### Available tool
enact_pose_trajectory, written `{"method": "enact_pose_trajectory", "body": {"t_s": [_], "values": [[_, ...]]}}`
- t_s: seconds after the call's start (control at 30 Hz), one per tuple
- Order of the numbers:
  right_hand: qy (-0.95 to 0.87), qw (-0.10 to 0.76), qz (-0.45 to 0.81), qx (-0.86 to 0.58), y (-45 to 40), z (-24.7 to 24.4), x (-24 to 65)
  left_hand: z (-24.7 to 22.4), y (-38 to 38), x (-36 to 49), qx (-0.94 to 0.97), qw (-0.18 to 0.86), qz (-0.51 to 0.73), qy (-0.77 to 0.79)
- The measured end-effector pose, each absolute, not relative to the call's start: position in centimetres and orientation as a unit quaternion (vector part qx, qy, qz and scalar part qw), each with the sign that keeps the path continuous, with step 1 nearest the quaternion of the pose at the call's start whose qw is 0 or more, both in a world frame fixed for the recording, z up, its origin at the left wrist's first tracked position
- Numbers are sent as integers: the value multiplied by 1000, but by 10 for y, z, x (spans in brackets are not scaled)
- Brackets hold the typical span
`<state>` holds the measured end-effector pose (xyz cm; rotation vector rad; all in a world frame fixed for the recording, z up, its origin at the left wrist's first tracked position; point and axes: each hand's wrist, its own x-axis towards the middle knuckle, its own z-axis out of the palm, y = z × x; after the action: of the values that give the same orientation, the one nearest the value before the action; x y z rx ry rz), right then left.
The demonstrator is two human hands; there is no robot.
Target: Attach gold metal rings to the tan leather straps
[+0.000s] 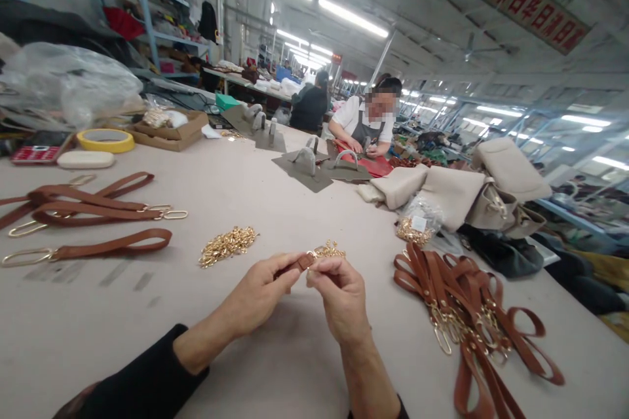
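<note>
Over the table (196, 340), just before small gold pieces (332, 249), the brown strap (305, 262) is between both hands; prob. light, bendable, not fragile, best taken by flat sides near its end. L. hand (258, 294) grips it; R. hand (343, 296) has fingertips pinched beside it, contents I can't tell.

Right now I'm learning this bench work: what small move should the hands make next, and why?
I'd probably steady the left hand and ease the right hand onto the end of the brown piece: the left pinches that piece, and the right is bunched close beside its end. Anything the right holds is hidden.
</note>
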<state>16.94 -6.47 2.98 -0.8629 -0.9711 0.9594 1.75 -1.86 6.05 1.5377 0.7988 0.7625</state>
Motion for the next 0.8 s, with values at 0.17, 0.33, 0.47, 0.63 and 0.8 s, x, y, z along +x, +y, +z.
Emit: {"method": "enact_pose_trajectory", "body": {"t_s": [0.17,0.33,0.47,0.63,0.8], "values": [[-432,685,434,-395,-62,27,171,52,-20,18,664,580,339,329],[-432,682,423,-411,-62,25,171,51,-20,18,647,606,342,312],[-439,674,406,-433,-63,28,170,50,-21,17,639,628,340,285],[-460,653,394,-454,-63,33,170,48,-20,16,665,602,330,293],[-479,626,379,-485,-66,35,170,47,-21,14,713,541,324,307]]}}
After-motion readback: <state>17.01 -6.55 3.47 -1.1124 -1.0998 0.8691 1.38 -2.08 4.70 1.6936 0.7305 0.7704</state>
